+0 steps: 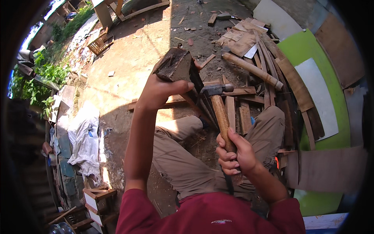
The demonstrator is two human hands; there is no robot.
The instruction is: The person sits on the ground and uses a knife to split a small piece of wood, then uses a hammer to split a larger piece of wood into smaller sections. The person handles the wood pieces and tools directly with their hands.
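Note:
My left hand (pixel 159 91) holds up a thick, dark piece of wood (pixel 182 71) in front of me. Its thumb lies across the near side, and fingertips show past the far edge. Long dark boards slant down from that wood toward the ground between my legs; how they join is hidden. A hammer (pixel 220 111) with a rounded steel head and wooden handle is in my right hand (pixel 238 154), fingers wrapped round the lower handle. The hammer head is beside the right side of the dark wood; I cannot tell whether they touch.
Wooden strips (pixel 244 117) lie just beyond my right knee. A round pole (pixel 253 71) rests on a scrap pile farther right, beside a green panel (pixel 339 128). To my left are a white cloth (pixel 86 136) and a small wooden frame (pixel 97 199).

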